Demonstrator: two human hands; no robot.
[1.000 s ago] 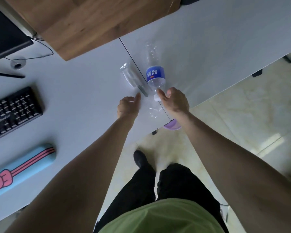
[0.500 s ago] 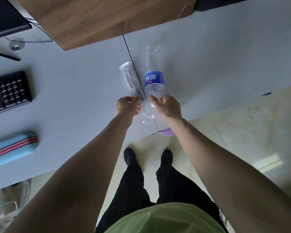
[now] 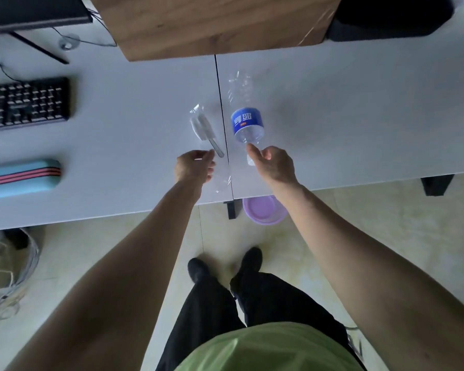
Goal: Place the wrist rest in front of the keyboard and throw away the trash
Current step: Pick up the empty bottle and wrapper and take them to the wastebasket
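Observation:
A clear plastic bottle (image 3: 245,113) with a blue label lies on the white desk (image 3: 359,116), its cap end toward me. My right hand (image 3: 275,166) grips its neck, thumb tip against the shoulder. Left of the desk seam lies a clear plastic wrapper (image 3: 202,127) holding a utensil. My left hand (image 3: 194,167) pinches the wrapper's near end, fingers curled. A blue wrist rest (image 3: 24,178) with pink stripes lies at the far left, in front of the black keyboard (image 3: 24,103). A purple bin (image 3: 263,210) stands on the floor under the desk edge, just below my right wrist.
A wooden panel (image 3: 212,22) overhangs the back of the desk. A monitor foot and cables (image 3: 38,46) sit at the back left. A desk leg (image 3: 437,184) shows at right, and a wire basket (image 3: 11,277) stands on the floor at left.
Both hands stay at the wrapper and the bottle neck, and neither item has left the desk. My view has pulled back, showing more floor, the purple bin and the keyboard.

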